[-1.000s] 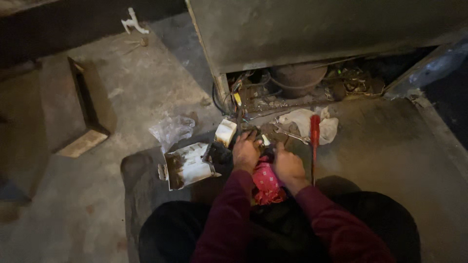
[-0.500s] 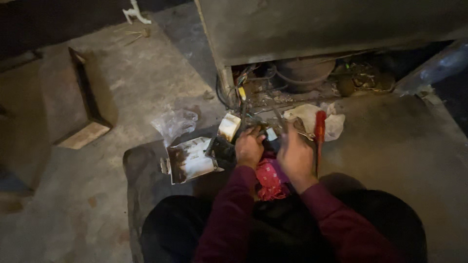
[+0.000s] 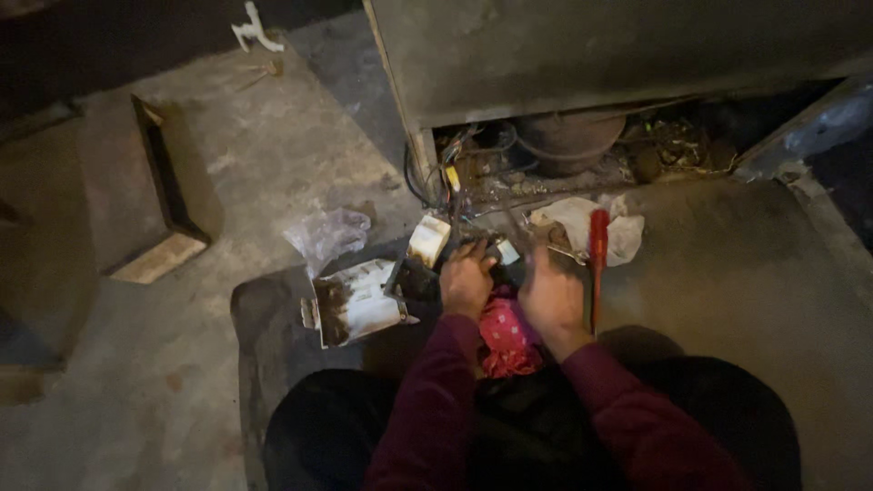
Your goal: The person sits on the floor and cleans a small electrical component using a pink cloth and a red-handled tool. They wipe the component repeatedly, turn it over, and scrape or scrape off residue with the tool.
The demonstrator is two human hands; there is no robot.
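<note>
Two hands work at frame centre, low on the concrete floor. Crumpled clear plastic bag (image 3: 327, 235) lies left of centre; below it, a dirty white rectangular tray (image 3: 359, 305). Left hand (image 3: 466, 282) curls around a small white block (image 3: 507, 252), pinching it. Right hand (image 3: 550, 295): grip blurred, cannot tell. Red-handled screwdriver (image 3: 597, 264) lies just right, beside it.
</note>
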